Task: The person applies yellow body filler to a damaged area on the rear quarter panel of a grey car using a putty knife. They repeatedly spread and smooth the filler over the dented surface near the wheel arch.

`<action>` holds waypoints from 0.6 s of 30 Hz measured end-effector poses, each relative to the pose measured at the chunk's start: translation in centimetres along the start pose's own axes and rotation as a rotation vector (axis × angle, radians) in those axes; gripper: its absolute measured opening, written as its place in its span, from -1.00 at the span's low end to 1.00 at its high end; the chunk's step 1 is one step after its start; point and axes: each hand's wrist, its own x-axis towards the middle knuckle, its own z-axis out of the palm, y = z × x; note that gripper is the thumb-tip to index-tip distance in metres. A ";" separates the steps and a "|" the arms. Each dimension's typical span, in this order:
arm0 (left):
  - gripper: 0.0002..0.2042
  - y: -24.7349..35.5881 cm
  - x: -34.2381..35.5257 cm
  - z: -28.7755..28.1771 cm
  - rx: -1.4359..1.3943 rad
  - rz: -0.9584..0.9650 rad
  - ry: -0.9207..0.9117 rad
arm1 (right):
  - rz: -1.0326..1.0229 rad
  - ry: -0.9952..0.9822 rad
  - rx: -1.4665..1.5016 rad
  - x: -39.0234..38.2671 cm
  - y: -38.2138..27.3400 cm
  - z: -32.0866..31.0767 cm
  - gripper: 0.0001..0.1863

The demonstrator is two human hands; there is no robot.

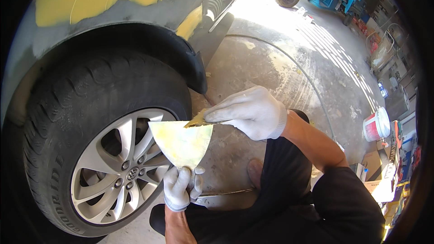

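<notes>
"Largest first?"
"The yellow-patched car panel (122, 0), then the wheel (124, 165) beneath."
"And held?"
"The left hand (182, 187) pinches a pale fan-shaped spreader (181, 141) by its narrow end, long axis running up, wide edge away."
"The right hand (251, 113)?"
"Pinching a smaller yellow-smeared scraper (197, 118), pointing left over that wide edge, which it's nearer. Contact, I can't tell."

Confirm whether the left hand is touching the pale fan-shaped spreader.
Touching. The head view shows the gloved left hand gripping the pale fan-shaped spreader at its narrow lower end.
</notes>
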 end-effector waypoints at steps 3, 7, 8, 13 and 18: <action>-0.58 -0.5 0.0 0.1 -0.024 0.057 0.008 | -0.050 -0.071 -0.181 -1.1 1.6 -0.3 -0.70; -0.58 -1.2 1.0 -0.2 -0.013 0.190 -0.027 | 0.180 -0.164 -0.255 -1.2 3.2 -0.5 -0.77; -0.59 -1.2 1.1 -0.2 0.034 0.196 -0.009 | 0.236 -0.061 -0.192 -0.9 3.8 -0.5 -0.78; -0.56 -1.0 1.4 1.1 0.079 0.054 0.056 | 0.481 0.299 0.230 3.3 6.5 -2.1 -0.72; -0.54 -0.8 1.5 1.2 0.078 0.007 0.046 | 0.500 0.346 0.438 8.0 8.8 -3.3 -0.73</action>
